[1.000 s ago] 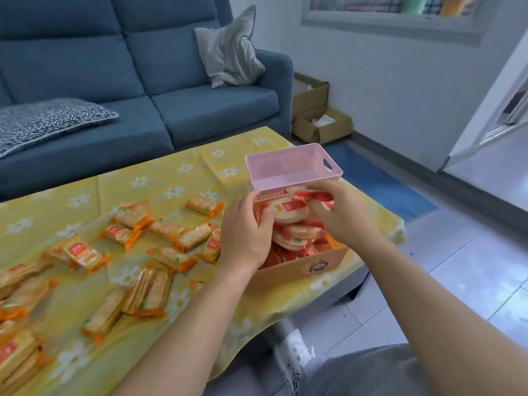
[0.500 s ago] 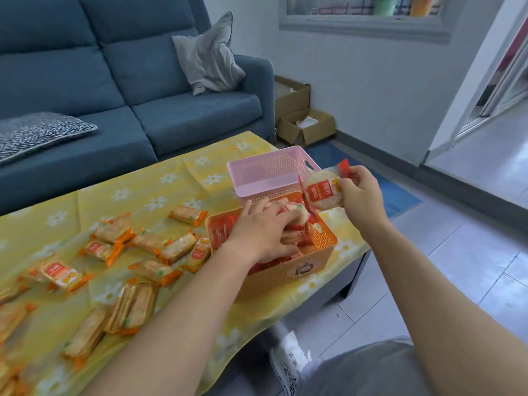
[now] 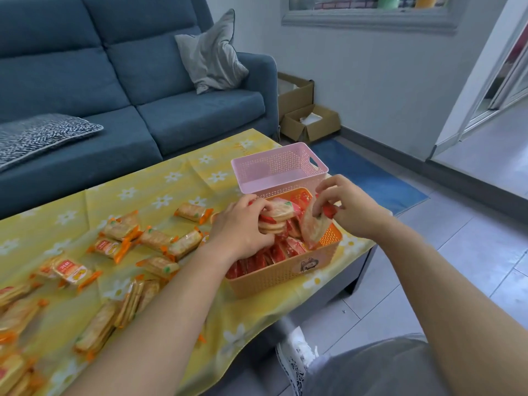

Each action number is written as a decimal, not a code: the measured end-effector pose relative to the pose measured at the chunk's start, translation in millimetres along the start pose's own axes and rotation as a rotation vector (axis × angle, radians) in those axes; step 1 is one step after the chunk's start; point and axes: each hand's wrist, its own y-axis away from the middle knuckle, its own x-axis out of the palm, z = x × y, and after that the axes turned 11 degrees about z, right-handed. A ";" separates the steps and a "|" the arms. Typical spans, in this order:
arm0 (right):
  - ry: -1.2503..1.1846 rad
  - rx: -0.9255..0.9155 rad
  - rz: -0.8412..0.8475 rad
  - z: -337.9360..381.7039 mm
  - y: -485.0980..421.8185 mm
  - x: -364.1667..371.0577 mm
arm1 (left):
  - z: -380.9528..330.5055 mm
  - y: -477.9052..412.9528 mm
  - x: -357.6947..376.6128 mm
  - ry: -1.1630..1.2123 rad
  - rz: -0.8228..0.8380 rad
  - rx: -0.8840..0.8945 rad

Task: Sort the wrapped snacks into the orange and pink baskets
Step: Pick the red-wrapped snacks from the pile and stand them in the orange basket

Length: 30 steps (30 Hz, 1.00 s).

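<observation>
Two hands work over the orange perforated plastic basket (image 3: 285, 274) at the right end of the surface, which is covered by a yellow cloth with white daisies (image 3: 148, 192). The left hand (image 3: 243, 232) reaches into the basket with its fingers curled around a small stack of round red-wrapped rice crackers (image 3: 275, 217). The right hand (image 3: 347, 207) pinches a single round red-wrapped cracker (image 3: 314, 225) between thumb and fingertips, holding it tilted on edge against the basket's right inner wall. More red-wrapped snacks (image 3: 265, 257) fill the basket beneath both hands. Just behind it, touching its far rim, stands the pink perforated plastic basket (image 3: 278, 170); nothing can be seen inside it. Many rectangular orange-wrapped biscuit packs (image 3: 155, 240) lie scattered over the cloth to the left of the baskets, some piled near the left edge. A blue fabric sofa (image 3: 137, 81) with a grey cushion (image 3: 213, 57) stands behind the surface.
</observation>
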 end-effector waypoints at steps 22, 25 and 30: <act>0.007 0.177 0.028 12.9 -5.9 27.3 | 11.8 10.7 -5.1 0.319 -0.270 -0.030; 0.063 0.240 0.086 16.5 -8.0 36.9 | 12.7 14.9 -8.3 0.340 -0.351 -0.034; 0.303 0.276 0.213 21.9 -14.8 55.9 | -5.6 28.7 -22.7 0.553 -0.484 0.095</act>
